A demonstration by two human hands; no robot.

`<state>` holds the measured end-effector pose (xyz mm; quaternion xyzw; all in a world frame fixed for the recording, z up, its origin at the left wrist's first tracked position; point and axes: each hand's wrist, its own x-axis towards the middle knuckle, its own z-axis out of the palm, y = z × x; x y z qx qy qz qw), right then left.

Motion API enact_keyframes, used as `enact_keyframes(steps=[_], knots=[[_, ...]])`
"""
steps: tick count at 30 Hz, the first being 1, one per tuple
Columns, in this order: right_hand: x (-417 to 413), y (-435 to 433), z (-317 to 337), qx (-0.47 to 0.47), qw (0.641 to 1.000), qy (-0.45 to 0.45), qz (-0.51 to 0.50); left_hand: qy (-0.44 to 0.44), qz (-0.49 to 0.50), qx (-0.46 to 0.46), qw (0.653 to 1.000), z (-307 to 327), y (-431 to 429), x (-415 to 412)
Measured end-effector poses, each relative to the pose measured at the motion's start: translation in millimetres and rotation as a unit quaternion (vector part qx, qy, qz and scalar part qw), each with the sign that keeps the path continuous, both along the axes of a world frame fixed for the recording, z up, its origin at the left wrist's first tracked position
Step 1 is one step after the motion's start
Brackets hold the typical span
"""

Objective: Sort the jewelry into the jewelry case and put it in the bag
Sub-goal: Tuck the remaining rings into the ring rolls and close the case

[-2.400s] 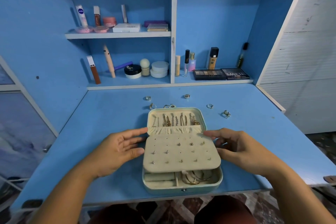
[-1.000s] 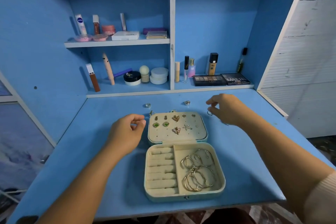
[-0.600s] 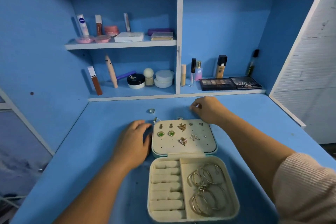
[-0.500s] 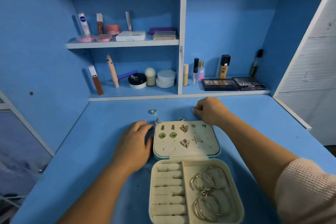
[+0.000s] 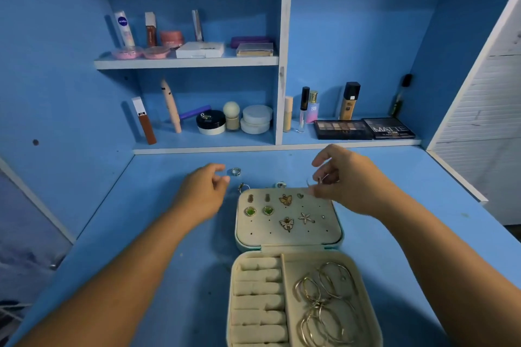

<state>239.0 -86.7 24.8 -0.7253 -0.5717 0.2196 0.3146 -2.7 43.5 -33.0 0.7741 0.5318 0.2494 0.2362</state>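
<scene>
**blueshelf_fan:** So big picture, it's a blue desk (image 5: 118, 234) with cosmetics shelves (image 5: 186, 62) behind it, and the open jewelry case (image 5: 290, 245) sits front and centre. The lid panel has earrings (image 5: 286, 200) pinned in it, the big compartment on the right of the base holds a tangle of gold bangles (image 5: 324, 307), and the ring rolls (image 5: 258, 290) on the left side look empty. No bag in view anywhere.

**ringsnthings:** Yeah, I'd say this is the ring stage. There are loose rings on the desk just past the case's far edge: a silver ring (image 5: 235, 171), a gold-ish ring (image 5: 242, 186) and another small ring (image 5: 280, 185) right by the lid.

**blueshelf_fan:** What are the hands doing?

**ringsnthings:** Left hand (image 5: 203, 194) is reaching at the silver ring, thumb and forefinger a little apart, nothing in them, tips just beside it. Right hand (image 5: 346, 183) hovers over the lid's far corner with its fingers pinched together. Something thin glints there, probably a ring, but it's too blurry to be sure.

**blueshelf_fan:** Next move?

**ringsnthings:** My guess: pinch the silver one, then bring both back and press them down into the slots between the rolls. Tiny slippery things, so a precise fingertip grip. Closing the case and bagging it are still to come.
</scene>
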Motion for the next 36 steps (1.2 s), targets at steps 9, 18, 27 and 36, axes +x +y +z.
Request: enact_keyframes(steps=[9,18,27,36], knots=[[-12,-34,-27,0.012,0.989,0.145,-0.015,0.001,0.027,-0.013,1.000,2,31,30],[-37,-59,-10,0.045,0.999,-0.004,0.029,0.010,0.021,0.018,1.000,7,17,4],[-57,-79,-13,0.071,0.995,-0.032,0.054,-0.214,-0.023,-0.071,0.974,28,-98,-36],[-67,-94,-25,0.079,0.997,0.020,-0.009,-0.153,-0.109,0.014,0.982,0,-138,-39]])
